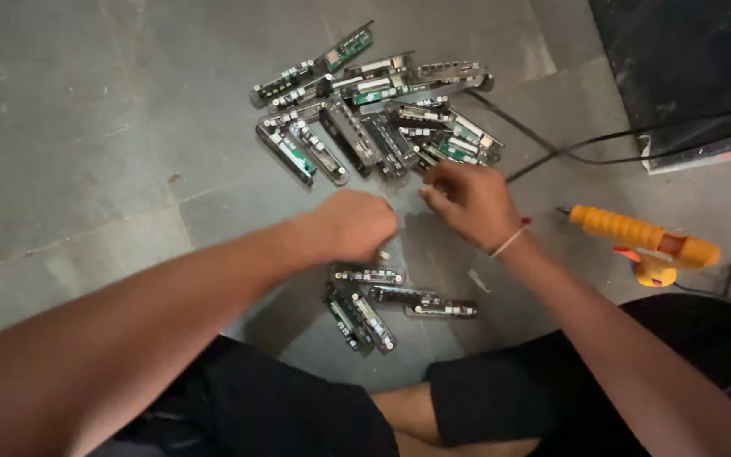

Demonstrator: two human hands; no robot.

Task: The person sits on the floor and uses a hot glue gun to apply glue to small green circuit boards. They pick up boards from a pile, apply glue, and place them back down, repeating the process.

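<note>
Item one: my left hand (355, 225), curled into a loose fist above the grey stone floor (86, 127). Something small and pale shows at its lower edge, but I cannot tell whether I am gripping it.

Item two: my right hand (469, 201), fingers bent inward and pinched together, with a pale and red thread band (511, 239) at the wrist. Whether anything sits between the fingertips, I cannot tell. It hangs just at the near edge of the large pile.

Item three: large pile of long narrow green circuit boards in metal frames (374, 110), heaped crosswise on the floor beyond both hands.

Item four: small group of the same framed boards (382, 300), lying flat between my hands and my knees, apart from the large pile.

Item five: orange hot glue gun (646, 243), on its side to my right, well clear of the boards.

Item six: black cables (568, 144) running across the floor from the pile toward a black mat (678, 59).
</note>
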